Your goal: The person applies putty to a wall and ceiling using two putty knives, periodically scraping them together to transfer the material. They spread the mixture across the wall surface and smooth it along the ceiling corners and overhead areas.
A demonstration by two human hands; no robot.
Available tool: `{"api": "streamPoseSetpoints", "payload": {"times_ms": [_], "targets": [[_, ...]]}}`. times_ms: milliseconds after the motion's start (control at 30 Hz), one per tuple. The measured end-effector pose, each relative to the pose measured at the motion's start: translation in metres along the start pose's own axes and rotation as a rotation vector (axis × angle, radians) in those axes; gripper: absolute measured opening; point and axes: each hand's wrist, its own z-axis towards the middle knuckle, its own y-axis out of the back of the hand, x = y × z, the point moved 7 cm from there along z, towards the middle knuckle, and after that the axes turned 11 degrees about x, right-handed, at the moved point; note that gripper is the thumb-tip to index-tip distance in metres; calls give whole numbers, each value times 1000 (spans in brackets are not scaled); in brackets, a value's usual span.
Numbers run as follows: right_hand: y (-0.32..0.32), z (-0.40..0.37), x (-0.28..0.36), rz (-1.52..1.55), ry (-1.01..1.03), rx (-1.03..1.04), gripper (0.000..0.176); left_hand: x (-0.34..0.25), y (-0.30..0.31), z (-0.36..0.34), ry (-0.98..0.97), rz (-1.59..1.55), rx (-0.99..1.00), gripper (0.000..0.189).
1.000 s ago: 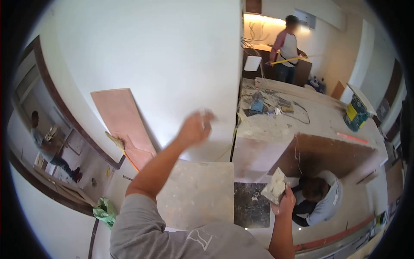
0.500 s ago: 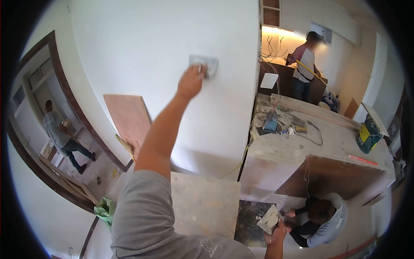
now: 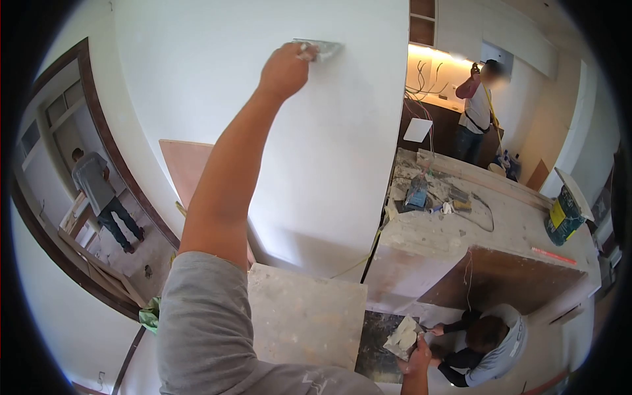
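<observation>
High on the white wall [image 3: 349, 131], my left hand [image 3: 284, 71] is closed around a wide metal putty knife [image 3: 324, 49], its blade at the wall surface. Low on the right, my right hand [image 3: 416, 362] grips a flat plate [image 3: 390, 349] that carries a heap of off-white putty [image 3: 405, 337]. My fingers partly cover the plate, so its handle is hidden. Below the wall lies a stained board [image 3: 306, 316].
A crouching person [image 3: 490, 342] is close to my right hand. Behind is a dusty counter [image 3: 434, 230] with tools and a dark green bucket [image 3: 565, 217]. Another person [image 3: 477, 112] holds a yellow pole; one more [image 3: 102, 191] stands past the doorway. A wooden panel [image 3: 184, 164] leans left.
My left hand has moved upward along the wall with the putty knife, whose blade has tilted. The right hand shifted slightly down-left. The person with the pole raised an arm; the person past the doorway turned.
</observation>
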Motion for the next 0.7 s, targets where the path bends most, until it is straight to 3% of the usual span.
{"api": "streamPoseSetpoints", "payload": {"times_ms": [133, 267, 400, 467, 500, 567, 633, 700], "targets": [[11, 4, -5, -38, 1, 14, 40, -28, -40, -43, 111, 6, 85, 38], [18, -7, -1, -50, -5, -14, 40, -67, -88, -122, 64, -139, 55, 45], [45, -11, -2, -87, -28, -34, 41, -113, -130, -209, 71, -166, 205, 40], [50, -16, 1, -134, -12, -64, 41, -117, -120, -215, 105, -173, 242, 34], [53, -17, 4, -158, -3, -79, 41, -116, -113, -213, 122, -178, 258, 31], [72, -13, 3, -84, -21, -102, 41, -98, -70, -170, 78, -173, 86, 18], [78, -13, 1, -53, -31, -97, 40, -69, -37, -112, 30, -138, -129, 19], [72, -11, 1, -71, -21, -51, 40, -45, -3, -51, 101, -19, -144, 23]]}}
